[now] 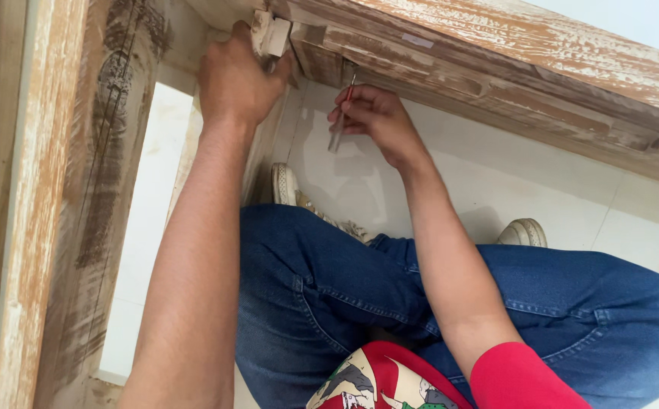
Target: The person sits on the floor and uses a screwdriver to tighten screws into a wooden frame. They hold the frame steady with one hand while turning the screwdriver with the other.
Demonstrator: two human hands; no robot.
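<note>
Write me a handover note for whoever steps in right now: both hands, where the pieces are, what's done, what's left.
Left hand: gripping a small wooden block against the inside corner of the worn wooden frame.
Right hand: holding a thin tool with a red handle, its tip up against the underside of the frame's top rail, beside the block.
The person sits cross-legged on the white tiled floor, inside the frame.
Done: block placed in the corner and held there.
Left: whether the block is fastened cannot be told; keep holding it while the tool works.
</note>
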